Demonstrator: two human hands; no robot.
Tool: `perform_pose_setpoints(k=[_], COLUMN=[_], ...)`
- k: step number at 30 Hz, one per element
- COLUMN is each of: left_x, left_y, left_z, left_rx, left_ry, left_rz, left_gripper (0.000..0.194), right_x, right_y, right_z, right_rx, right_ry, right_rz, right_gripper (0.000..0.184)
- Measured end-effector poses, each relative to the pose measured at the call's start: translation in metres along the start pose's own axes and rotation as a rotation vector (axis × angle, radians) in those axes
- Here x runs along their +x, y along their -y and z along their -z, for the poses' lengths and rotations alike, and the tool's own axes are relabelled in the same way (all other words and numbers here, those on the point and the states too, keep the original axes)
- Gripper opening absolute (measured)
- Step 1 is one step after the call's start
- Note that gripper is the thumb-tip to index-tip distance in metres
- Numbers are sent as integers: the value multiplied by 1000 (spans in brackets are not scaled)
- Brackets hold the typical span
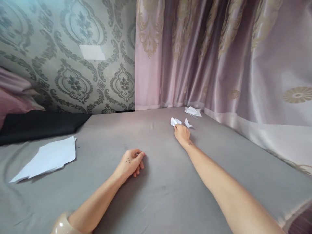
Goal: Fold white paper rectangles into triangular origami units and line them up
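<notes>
My right hand (182, 132) reaches far across the grey cloth, its fingers closed on a small folded paper (173, 122) with pointed, boat-like white peaks. The fingertips are partly hidden behind the hand. Just right of it stands a second small folded paper (187, 123), apart from the hand. My left hand (131, 162) rests low over the middle of the cloth. Its thumb presses against the curled index finger, and nothing shows between them.
Flat white paper sheets (53, 156) lie stacked at the left, near a black cloth (44, 125). More folded white paper (193, 110) sits at the far corner. A patterned wall (73, 84) and pink curtains (231, 81) border the grey surface (156, 195).
</notes>
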State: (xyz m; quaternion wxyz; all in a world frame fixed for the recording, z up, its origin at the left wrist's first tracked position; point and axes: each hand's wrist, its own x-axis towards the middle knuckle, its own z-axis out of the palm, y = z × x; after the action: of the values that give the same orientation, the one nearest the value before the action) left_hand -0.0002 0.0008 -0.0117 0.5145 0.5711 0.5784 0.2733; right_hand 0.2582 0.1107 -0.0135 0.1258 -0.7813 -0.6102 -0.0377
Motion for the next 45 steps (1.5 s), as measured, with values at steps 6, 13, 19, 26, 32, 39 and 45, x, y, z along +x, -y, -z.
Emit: perform_pose_setpoints(k=[6,13,19,26,32,39,45], left_x=[-1,0,-3,-2,-3,-3,-1], left_y=[-3,-2,-4,-4,-7,-7,-4], left_z=[-1,-1,-1,0,-1,0,0], left_rx=[10,3,7,-12,-24,-8,-11], left_ry=[-2,4,-10,11,-12,-5,9], left_rz=[16,25,35,48,50,40,36], left_gripper=[22,23,24,21,19,19,19], right_x=[-6,-3,-2,-19,-40,-31,-10], right_y=[3,6,6,19,47,37,13], right_z=[1,0,-1,6,8,4,6], right_rx=[-36,-66,-58,-2,65,70,63], right_ry=[8,1,-19,-19,104,50,-27], right_rz=[99,136,145,243,494,248,6], right_gripper=[36,35,34,39,31,35,37])
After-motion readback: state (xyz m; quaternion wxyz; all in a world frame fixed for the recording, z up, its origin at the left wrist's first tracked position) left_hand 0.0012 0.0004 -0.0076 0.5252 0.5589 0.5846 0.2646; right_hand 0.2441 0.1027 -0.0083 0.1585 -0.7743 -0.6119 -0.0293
